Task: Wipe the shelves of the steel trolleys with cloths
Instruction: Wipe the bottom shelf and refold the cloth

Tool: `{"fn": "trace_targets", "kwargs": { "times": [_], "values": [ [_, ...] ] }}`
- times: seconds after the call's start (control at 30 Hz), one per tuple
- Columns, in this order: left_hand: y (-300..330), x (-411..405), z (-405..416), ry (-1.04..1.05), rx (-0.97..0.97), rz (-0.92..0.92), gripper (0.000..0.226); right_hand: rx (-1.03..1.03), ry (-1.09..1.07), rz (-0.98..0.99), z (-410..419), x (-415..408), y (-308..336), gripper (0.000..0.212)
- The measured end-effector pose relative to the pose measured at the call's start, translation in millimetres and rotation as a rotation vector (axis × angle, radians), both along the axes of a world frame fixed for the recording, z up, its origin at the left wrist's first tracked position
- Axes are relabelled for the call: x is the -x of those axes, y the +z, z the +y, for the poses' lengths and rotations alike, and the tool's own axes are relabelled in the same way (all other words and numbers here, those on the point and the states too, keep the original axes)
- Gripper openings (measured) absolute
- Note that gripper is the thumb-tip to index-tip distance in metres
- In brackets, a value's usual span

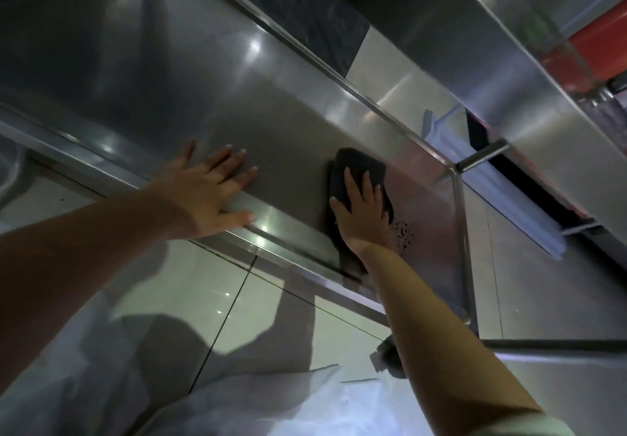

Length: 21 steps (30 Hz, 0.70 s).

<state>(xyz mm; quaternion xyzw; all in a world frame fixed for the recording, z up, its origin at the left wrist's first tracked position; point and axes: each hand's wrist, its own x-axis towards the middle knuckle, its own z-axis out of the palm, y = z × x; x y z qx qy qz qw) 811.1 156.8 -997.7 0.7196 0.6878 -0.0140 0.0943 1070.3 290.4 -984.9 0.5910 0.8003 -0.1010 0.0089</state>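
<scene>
Nearest me, my left hand (210, 195) lies flat with fingers spread on the steel shelf (210, 96), at its near rim. At three o'clock from it, my right hand (359, 211) presses with straight fingers on a dark, soft cloth (359, 167). Dark specks (403, 232) remain beside it, so I judge wiping is unfinished. Farther away the smooth, glossy shelf reflects lights.

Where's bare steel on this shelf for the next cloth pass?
Bare: the wide stretch of shelf beyond the left hand, up to the far rail, and a narrow strip between the two hands. Crowded: the right end, where the right hand presses the dark cloth beside dark specks.
</scene>
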Motion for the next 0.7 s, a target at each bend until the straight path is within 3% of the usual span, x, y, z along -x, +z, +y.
{"fn": "trace_targets", "kwargs": {
  "times": [0.1, 0.3, 0.4, 0.47, 0.6, 0.7],
  "values": [
    [0.3, 1.3, 0.1, 0.009, 0.004, -0.022, 0.091, -0.008, 0.069, -0.032, -5.5, -52.8, -1.1, 0.061],
    [-0.6, -5.5, -2.3, 0.024, 0.022, -0.005, 0.098, 0.021, -0.442, -0.003, 12.8, -164.7, 3.3, 0.058],
    [0.2, -6.7, -1.1, 0.026, 0.011, -0.002, 0.101, 0.03, -0.482, 0.033, 23.0, -144.9, 6.5, 0.058],
    [0.5, -4.3, -0.5, 0.022, 0.004, -0.003, 0.098, 0.037, -0.406, 0.015, 10.5, -116.6, 4.6, 0.057],
    [4.8, -3.5, -4.3, -0.005, 0.028, 0.031, 0.09, 0.022, 0.083, 0.096, -55.0, -89.6, 1.8, 0.057],
    [8.0, -6.1, -6.3, -0.021, 0.049, 0.063, 0.089, 0.025, 0.162, 0.124, -53.2, -99.5, 8.4, 0.062]
  ]
}}
